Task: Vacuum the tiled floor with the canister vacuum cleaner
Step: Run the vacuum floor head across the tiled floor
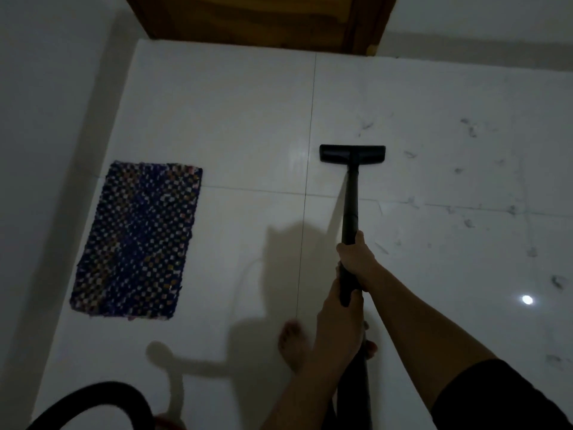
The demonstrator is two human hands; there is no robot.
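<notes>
The black vacuum wand [351,206] runs from my hands forward to its flat floor head [352,154], which rests on the white tiled floor [235,119] just right of a grout line. My right hand [356,257] is shut on the wand farther up. My left hand [339,305] is shut on the wand's near end, just behind the right hand. A black hose [93,398] curves across the bottom left corner. Dark tufts of hair and dust [468,128] lie scattered on the tiles right of the floor head.
A blue patterned woven mat [136,240] lies on the floor at the left, near the white wall [46,119]. A brown wooden door [257,20] stands at the far end. My bare foot [293,342] is on the tile below my hands. A lamp reflection [527,300] shines at the right.
</notes>
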